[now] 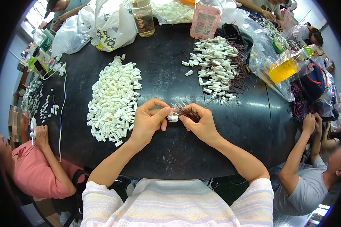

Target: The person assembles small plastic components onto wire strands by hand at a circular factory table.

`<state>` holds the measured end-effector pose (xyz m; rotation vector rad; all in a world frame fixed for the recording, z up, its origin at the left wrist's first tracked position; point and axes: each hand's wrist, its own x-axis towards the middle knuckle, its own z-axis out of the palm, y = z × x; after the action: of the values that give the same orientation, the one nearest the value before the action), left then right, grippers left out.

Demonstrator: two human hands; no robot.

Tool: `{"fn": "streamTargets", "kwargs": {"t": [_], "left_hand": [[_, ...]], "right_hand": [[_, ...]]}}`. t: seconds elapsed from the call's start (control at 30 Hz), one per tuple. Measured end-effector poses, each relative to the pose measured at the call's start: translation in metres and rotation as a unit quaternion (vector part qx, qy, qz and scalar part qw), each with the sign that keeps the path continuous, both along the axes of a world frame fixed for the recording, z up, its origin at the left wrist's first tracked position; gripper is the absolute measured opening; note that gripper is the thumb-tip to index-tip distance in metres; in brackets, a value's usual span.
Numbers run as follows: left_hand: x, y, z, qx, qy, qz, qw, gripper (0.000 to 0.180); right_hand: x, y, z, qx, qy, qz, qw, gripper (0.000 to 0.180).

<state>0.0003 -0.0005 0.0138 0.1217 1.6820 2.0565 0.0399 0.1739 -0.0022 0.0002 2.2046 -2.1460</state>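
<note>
Over the black table, my right hand [204, 125] is closed around a bundle of thin dark brown wires [188, 112], whose pale metallic tips fan out toward my left hand. A small white plastic connector housing [173, 118] sits between the two hands, close to my right thumb; which hand grips it cannot be told. My left hand [147, 120] has thumb and forefinger pinched together at the wire tips, and what lies between them is too small to make out. Left of my hands spreads a large heap of loose white connector housings [115, 100].
Beyond my right hand lies a pile of white housings with brown wires attached [218, 64]. Plastic bags [115, 28], a clear bottle [143, 19], a pink bottle [205, 22] and a yellow-liquid bottle [283, 68] line the far side. A white cable [63, 109] runs left. Co-workers sit on both sides.
</note>
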Motion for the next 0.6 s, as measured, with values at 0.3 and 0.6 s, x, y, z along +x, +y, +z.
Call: {"fn": "streamTargets", "kwargs": {"t": [0.3, 0.6], "left_hand": [[0.008, 0.006, -0.006, 0.055, 0.01, 0.009, 0.998, 0.016], [-0.002, 0.003, -0.002, -0.043, 0.069, -0.023, 0.996, 0.017]], "right_hand": [[0.0, 0.0, 0.002, -0.019, -0.008, -0.013, 1.0, 0.008], [0.0, -0.002, 0.0, 0.008, 0.006, -0.018, 1.0, 0.009]]}}
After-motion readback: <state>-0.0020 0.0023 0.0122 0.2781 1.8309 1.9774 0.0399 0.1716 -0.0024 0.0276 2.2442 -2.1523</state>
